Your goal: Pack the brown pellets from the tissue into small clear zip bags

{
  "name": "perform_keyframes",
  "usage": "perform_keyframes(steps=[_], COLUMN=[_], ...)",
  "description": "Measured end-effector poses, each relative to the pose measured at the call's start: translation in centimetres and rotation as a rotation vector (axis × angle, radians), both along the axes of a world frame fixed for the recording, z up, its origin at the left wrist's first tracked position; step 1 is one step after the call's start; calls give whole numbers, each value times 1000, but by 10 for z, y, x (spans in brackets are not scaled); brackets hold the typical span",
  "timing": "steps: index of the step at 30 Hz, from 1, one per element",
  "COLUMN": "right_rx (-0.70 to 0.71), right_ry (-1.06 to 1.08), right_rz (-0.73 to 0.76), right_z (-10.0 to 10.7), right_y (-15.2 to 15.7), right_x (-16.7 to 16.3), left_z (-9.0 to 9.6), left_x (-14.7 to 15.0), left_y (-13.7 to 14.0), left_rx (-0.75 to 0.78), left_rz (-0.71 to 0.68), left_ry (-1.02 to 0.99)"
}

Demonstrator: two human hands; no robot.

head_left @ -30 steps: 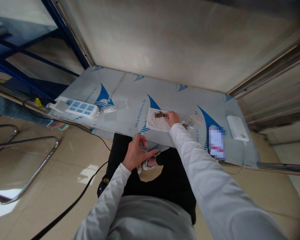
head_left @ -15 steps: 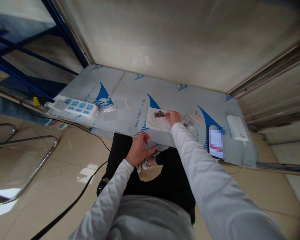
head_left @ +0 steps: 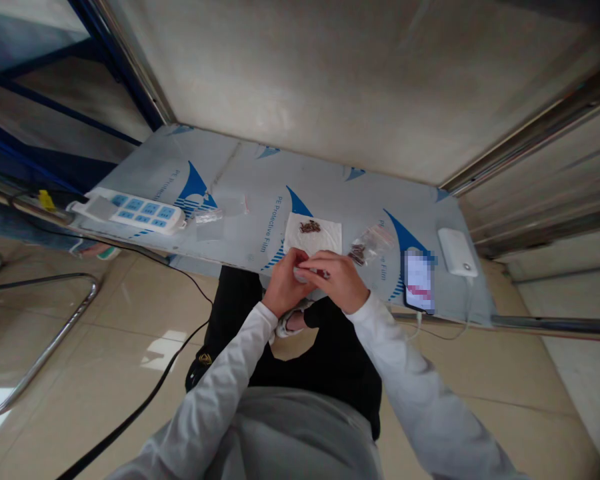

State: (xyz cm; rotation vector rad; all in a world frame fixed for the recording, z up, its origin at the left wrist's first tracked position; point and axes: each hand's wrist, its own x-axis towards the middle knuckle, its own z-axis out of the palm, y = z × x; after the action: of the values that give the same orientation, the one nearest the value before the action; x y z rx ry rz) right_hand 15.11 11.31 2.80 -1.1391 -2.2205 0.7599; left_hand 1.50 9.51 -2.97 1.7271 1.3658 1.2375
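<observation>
Clear container (head_left: pixel 301 273) by the bench's (head_left: pixel 325 187) front edge: bumping hands could tip it.
Left hand (head_left: pixel 283 283) curls round it; right hand (head_left: pixel 344 281) bunches fingertips over it, holding I can't tell what.

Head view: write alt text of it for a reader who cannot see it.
A person's bare left hand and bare right hand meet at a small, mostly hidden clear object by the near edge of a grey, film-covered table. Just beyond, a square white sheet holds a heap of small brown pieces.
</observation>
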Motion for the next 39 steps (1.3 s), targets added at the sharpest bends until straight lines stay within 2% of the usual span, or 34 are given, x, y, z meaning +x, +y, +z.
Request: perform_keyframes(steps=[3, 6, 9, 12, 21, 28, 32, 39], right_rx=[1, -1, -27, -9, 8, -64, -87, 12], right_ry=[69, -101, -300, -367, -485, -437, -418, -440], right_rz=[-182, -408, -443, -453, -545, -609, -595, -550], right_z=[-23, -57, -87, -104, -111, -116, -118, -109], right_y=[31, 76, 112, 125, 117, 130, 132, 117], right_x=[11, 22, 22, 14, 5, 9, 14, 13], left_z=[-1, -1, -1, -2, -5, -5, -6, -6], left_x=[-3, -8, -14, -22, -34, -35, -35, -37], left_y=[-2, -6, -10, -15, -19, -19, -20, -20], left_rx=[-3, -22, -44, -55, -84, -74, -79, -71], left_rz=[51, 91, 103, 129, 153, 159, 166, 159], left_ry=[-12, -21, -10, 1, 12, 19, 21, 24])
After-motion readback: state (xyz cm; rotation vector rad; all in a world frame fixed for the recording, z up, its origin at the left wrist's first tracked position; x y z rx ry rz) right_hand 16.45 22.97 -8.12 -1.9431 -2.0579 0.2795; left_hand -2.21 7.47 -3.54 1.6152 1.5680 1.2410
